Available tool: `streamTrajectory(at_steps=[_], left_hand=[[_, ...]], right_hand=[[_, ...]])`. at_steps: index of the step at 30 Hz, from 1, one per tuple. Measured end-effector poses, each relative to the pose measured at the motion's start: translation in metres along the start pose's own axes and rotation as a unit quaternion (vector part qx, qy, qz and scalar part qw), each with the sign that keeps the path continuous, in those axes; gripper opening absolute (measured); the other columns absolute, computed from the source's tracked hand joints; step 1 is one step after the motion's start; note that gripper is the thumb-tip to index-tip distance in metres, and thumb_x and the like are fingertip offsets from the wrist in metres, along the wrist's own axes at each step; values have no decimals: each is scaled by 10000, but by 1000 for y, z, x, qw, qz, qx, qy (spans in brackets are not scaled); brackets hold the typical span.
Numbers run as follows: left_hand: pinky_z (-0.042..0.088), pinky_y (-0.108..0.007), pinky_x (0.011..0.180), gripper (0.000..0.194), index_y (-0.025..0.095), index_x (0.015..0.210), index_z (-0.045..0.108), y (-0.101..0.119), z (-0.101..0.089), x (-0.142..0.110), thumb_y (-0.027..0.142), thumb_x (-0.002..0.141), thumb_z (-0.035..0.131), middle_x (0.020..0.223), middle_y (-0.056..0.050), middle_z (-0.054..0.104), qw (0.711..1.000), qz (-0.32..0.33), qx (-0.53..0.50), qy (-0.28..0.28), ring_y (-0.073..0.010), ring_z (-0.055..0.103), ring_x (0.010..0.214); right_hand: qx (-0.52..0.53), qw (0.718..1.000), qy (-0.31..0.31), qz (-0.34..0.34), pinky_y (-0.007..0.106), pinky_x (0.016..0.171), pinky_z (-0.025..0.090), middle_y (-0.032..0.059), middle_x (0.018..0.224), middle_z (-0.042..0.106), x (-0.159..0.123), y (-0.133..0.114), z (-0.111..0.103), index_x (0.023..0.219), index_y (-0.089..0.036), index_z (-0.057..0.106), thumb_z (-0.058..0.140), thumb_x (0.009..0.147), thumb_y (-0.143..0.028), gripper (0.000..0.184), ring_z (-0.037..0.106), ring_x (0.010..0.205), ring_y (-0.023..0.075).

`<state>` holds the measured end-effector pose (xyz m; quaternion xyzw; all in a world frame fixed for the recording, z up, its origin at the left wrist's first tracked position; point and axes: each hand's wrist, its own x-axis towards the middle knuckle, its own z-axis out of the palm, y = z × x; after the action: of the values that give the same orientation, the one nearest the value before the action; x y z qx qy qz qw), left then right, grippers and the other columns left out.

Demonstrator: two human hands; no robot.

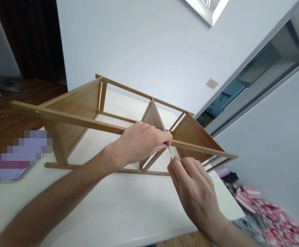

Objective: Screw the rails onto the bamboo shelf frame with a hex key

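A wooden shelf frame [77,103] lies on its side on a white table [118,209]. My left hand [141,142] is closed over the frame's near long rail [87,120] by the middle shelf panel [153,115], fingertips pinched at the rail. My right hand [190,185] is closed on a thin metal tool [170,152], like a hex key, whose tip meets the rail just under my left fingertips. The screw or hole it touches is hidden by my fingers.
A blurred-out patch [18,156] sits at the table's left edge. Red-and-white striped cloth [265,212] is heaped on the floor at the right. A white wall with a switch [212,83] and an open doorway [254,72] stand behind; dark wood floor [15,99] at the left.
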<state>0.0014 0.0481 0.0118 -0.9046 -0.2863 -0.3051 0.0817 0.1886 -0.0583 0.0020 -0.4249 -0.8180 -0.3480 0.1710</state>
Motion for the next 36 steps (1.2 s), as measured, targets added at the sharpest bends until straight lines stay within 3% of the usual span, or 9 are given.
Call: streamTrajectory(at_steps=[9,17,23,28,36], left_hand=[[293,-298,517,144,239,1018,721,1,-1,0,356,1021,637,721,33,758,1000,-3,6,-4,-180,736,662],[312,-301,536,170,258,1011,725,0,1,0,336,1049,580,858,39,811,1000,-6,-18,-9,-177,765,751],[280,-306,522,141,237,1022,715,1,0,1,338,1030,616,757,37,772,1000,-8,5,-5,-178,741,686],[296,-290,532,124,237,1018,725,1,0,1,338,1008,654,743,30,769,1000,0,5,10,-180,749,695],[294,-288,526,104,248,1001,733,1,3,0,311,999,651,725,37,764,1000,2,-8,29,-175,744,675]], right_hand=[[-61,996,-28,-55,343,637,327,57,716,493,16,-6,-16,770,-172,588,399,922,67,341,362,666,211],[-59,997,-31,-41,339,641,313,42,718,466,15,-4,-13,794,-170,589,397,906,94,345,348,657,207],[-22,999,-30,-11,342,633,306,25,713,446,16,-7,-11,801,-189,572,453,974,1,283,367,647,207],[-47,998,-46,-3,341,659,321,46,732,493,12,-9,-10,838,-170,603,410,971,34,311,383,668,217],[2,1000,3,-9,352,648,305,20,700,482,8,-4,0,809,-176,585,518,999,-22,253,362,665,206]])
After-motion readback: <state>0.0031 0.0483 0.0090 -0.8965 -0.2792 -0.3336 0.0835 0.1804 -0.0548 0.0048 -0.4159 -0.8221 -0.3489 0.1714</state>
